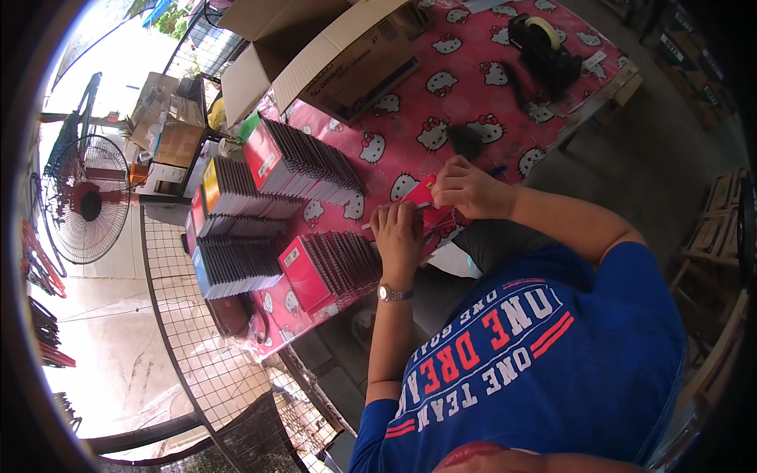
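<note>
A thin red notebook [423, 192] lies at the near edge of the table, partly covered by both hands. My left hand [398, 232], with a watch on its wrist, has its bent fingers over the notebook's left part and grips it. My right hand [475, 189] is closed, fingertips pinched together at the notebook's right side; what is between them is too small to make out. Left of my hands stands a row of red spiral-bound notebooks [311, 276]. Beyond the hands lies a small dark flat piece [465, 141].
More stacks of notebooks, red [268, 162], yellow [211, 185] and blue [206, 268], fill the table's left side. An open cardboard box [359, 75] stands at the back. A black tape dispenser [544, 46] sits far right. A fan [88, 201] stands left of the table.
</note>
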A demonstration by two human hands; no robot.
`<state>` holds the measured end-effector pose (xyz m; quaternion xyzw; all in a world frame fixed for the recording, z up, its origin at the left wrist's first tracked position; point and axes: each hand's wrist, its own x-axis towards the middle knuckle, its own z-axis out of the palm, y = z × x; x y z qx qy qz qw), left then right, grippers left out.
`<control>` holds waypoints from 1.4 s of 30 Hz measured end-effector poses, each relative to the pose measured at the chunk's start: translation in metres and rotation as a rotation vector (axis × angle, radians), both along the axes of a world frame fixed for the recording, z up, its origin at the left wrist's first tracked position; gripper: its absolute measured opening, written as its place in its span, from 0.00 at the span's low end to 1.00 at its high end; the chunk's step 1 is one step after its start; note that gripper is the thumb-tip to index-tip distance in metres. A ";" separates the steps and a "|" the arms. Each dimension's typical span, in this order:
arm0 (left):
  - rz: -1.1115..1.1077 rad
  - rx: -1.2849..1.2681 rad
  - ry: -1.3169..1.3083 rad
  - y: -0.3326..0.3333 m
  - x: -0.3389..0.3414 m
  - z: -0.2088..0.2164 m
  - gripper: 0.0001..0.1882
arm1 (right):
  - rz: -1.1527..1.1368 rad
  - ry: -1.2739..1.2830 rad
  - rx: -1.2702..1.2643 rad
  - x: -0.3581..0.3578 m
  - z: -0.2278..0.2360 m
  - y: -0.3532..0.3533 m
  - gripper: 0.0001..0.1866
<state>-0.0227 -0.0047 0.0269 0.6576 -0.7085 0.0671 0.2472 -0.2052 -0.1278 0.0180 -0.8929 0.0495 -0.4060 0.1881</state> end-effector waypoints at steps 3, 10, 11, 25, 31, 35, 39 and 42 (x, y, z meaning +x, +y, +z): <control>0.019 -0.001 0.003 0.002 0.000 -0.004 0.13 | 0.039 0.029 0.027 -0.001 0.004 0.004 0.12; 0.050 -0.003 -0.020 0.000 -0.015 -0.005 0.17 | 0.027 0.170 0.568 -0.001 0.020 0.011 0.11; 0.069 0.009 -0.059 0.000 -0.015 -0.004 0.17 | 0.000 0.145 0.436 -0.002 0.026 0.012 0.13; 0.035 0.155 -0.019 -0.001 -0.008 0.002 0.13 | -0.109 0.709 0.229 -0.007 -0.040 -0.102 0.21; 0.205 0.079 0.024 0.009 0.004 -0.010 0.17 | 0.433 0.632 0.782 0.011 0.010 -0.086 0.23; 0.165 0.074 0.053 0.001 -0.008 -0.009 0.19 | 0.489 0.912 0.989 0.021 0.030 -0.072 0.26; 0.133 0.000 0.096 0.002 -0.008 -0.008 0.19 | 0.880 0.435 1.624 0.014 0.012 -0.076 0.25; 0.122 -0.013 0.138 0.000 -0.004 -0.007 0.19 | 0.483 0.872 0.960 0.022 0.030 -0.069 0.24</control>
